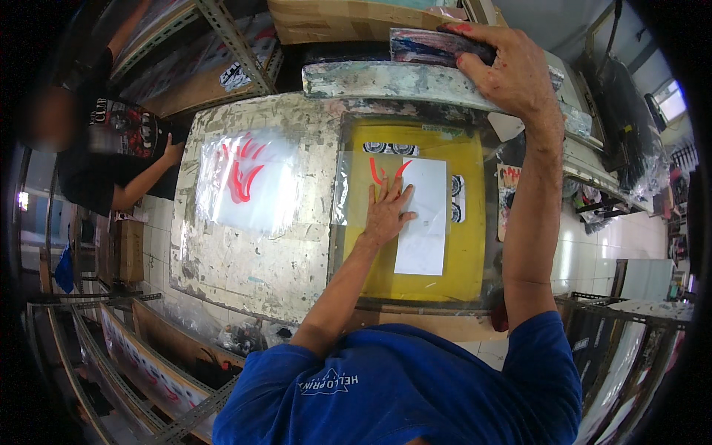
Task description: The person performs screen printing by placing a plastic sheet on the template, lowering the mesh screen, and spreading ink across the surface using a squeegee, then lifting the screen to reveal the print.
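Note:
My left hand (386, 211) lies flat with fingers spread, pressing on a white paper sheet (423, 252) and the edge of a clear film (347, 185). Beneath them is a yellow screen-printing mesh (471, 274) in a dark frame. Red curved strokes (404, 169) show just above my fingertips. At the far side, my right hand (512, 70) is closed round the end of an ink-stained squeegee (423, 46), which stands behind a paint-crusted bar (371, 80). Black and white printed patterns (389, 148) show on the yellow mesh beside the paper.
Left of the screen, a clear plastic sheet with red strokes (245, 178) lies on the worn, paint-chipped table (252, 263). Another person in a dark shirt (141, 137) stands at the left. Metal shelving (237, 44) rises at the back left, and racks (141, 363) stand near left.

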A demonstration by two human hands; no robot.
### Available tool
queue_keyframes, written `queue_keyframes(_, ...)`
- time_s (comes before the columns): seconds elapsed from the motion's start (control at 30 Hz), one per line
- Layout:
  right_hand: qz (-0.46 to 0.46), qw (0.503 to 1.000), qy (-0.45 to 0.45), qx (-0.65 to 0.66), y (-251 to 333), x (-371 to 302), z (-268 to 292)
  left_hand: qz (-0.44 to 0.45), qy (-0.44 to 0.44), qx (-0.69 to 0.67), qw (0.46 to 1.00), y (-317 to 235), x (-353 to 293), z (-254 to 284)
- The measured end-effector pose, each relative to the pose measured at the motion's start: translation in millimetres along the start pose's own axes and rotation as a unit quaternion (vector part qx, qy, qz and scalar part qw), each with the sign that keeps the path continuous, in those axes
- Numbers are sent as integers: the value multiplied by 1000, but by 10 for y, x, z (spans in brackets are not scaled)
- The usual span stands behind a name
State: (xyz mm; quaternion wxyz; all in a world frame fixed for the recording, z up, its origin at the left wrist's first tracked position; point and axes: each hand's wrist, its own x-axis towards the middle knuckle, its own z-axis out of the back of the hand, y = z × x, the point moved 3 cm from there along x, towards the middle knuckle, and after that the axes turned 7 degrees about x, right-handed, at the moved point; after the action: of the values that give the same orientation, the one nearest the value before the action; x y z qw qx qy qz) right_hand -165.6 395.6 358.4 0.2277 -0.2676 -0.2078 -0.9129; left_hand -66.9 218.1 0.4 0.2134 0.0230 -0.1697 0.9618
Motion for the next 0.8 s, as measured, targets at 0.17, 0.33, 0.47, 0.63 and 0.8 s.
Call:
queue_keyframes(0.17, -26, 1000, 17, 2, 49, -4, 11, 5, 8, 10, 1000, -30, 18, -9)
queue_keyframes(0.33, 5, 1000, -17, -3, 42, -39, -7, 0, -32, 9, 999, -19, 14, 100)
queue_keyframes(0.47, -42, 998, 2, 50, 181, -212, 11, 43, -188, -177, 965, -77, 53, 708)
queue_keyframes(0.63, 25, 999, -13, 40, 532, -902, -136, 22, -374, -606, 702, 0, -435, 1299)
queue_keyframes(0.8, -26, 994, 64, 86, 646, -1698, -553, 249, -203, -581, 748, 39, -1057, 1113)
